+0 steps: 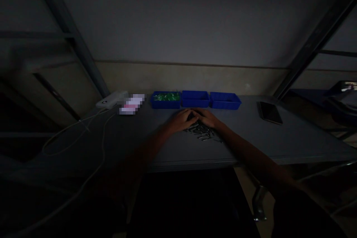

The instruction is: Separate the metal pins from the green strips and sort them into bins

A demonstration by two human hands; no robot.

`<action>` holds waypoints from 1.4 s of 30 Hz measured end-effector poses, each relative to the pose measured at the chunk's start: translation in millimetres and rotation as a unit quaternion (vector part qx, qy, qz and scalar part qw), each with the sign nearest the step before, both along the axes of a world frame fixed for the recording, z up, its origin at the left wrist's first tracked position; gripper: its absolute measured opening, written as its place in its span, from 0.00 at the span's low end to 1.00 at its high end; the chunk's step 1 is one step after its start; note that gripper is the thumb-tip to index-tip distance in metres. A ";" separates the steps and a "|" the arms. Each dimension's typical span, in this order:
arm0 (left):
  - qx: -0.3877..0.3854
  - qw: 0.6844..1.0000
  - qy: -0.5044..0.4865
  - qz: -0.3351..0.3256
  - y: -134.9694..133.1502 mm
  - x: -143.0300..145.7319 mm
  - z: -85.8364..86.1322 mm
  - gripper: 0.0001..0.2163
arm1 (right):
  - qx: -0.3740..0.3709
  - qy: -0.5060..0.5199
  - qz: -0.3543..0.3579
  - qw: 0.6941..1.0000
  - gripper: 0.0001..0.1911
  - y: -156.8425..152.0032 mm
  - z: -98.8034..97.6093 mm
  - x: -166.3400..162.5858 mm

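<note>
Head view: The work surface is a grey table (170, 152) set against a wall, in dim light. A heap of small metal parts (203, 132) lies on the table, in front of the middle and right blue bins. The left hand (181, 120) rests at the left side of the heap and the right hand (206, 118) lies over its far side. The two hands meet at the far edge, fingers curved inward, forming a cup around the parts. Owing to the low light, it cannot be told whether either hand has closed on individual parts. The near portion of the heap spreads loose toward the front edge of the table.

Three blue bins stand in a row behind the hands. The left bin (166, 105) contains green items (170, 97); the middle bin (195, 103) and the right bin (225, 105) stand beside it. A lit, pixelated screen (132, 104) and a white device (111, 100) with a cable (103, 137) are at the left. A dark flat device (270, 112) lies at the right.
</note>
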State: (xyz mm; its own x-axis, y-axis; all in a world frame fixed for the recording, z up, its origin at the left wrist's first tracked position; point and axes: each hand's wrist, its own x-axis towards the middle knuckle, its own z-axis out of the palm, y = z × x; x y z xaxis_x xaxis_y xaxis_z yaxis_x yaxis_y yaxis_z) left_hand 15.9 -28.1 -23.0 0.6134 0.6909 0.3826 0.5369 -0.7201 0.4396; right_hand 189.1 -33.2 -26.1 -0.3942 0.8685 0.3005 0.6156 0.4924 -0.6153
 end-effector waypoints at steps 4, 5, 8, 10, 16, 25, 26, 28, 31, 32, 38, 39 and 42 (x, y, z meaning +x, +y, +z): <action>-0.019 1.000 -0.021 0.002 -1.4 -2.4 1.0 0.15 | 0.004 0.050 0.024 0.998 0.20 -10.3 2.3 0.0; -0.026 0.999 -0.021 0.007 -0.3 -3.5 1.1 0.14 | 0.005 0.052 0.027 0.998 0.20 -12.2 2.9 -0.4; -0.040 0.999 -0.015 0.026 5.2 -10.0 1.3 0.11 | 0.000 0.034 0.020 0.999 0.18 -16.0 3.8 -1.7; -0.046 0.998 -0.016 0.047 9.0 -16.9 1.5 0.13 | -0.003 0.009 0.011 1.000 0.17 -17.2 3.7 -2.1; -0.081 0.993 -0.027 0.083 13.6 -33.3 5.8 0.14 | 0.011 -0.032 -0.006 0.999 0.14 -16.6 2.3 -1.2; -0.194 0.976 0.071 0.072 17.4 -67.8 27.7 0.11 | 0.092 0.013 -0.068 0.993 0.20 -15.1 -0.8 0.6; -0.212 0.972 0.079 0.060 18.0 -72.3 28.8 0.12 | 0.102 0.022 -0.087 0.991 0.21 -14.0 -0.6 1.6; -0.227 0.969 0.091 0.039 19.3 -78.0 28.6 0.15 | 0.103 0.033 -0.124 0.986 0.23 -11.4 -0.9 4.5; -0.214 0.970 0.111 0.020 21.4 -79.4 23.7 0.19 | 0.062 0.015 -0.148 0.987 0.25 -8.1 -2.8 9.1; -0.207 0.971 0.115 0.016 22.1 -79.1 21.7 0.19 | 0.045 0.000 -0.138 0.989 0.24 -7.8 -3.4 10.0; -0.191 0.978 0.087 0.004 23.7 -78.9 17.5 0.12 | 0.010 -0.008 -0.043 0.999 0.22 -15.9 2.3 5.0; -0.194 0.977 0.084 0.003 23.5 -78.4 17.6 0.12 | 0.010 -0.006 -0.034 0.999 0.22 -17.9 4.0 3.4; -0.187 0.979 0.083 0.014 23.6 -75.1 16.1 0.12 | 0.006 -0.006 -0.023 1.000 0.22 -21.8 8.0 0.1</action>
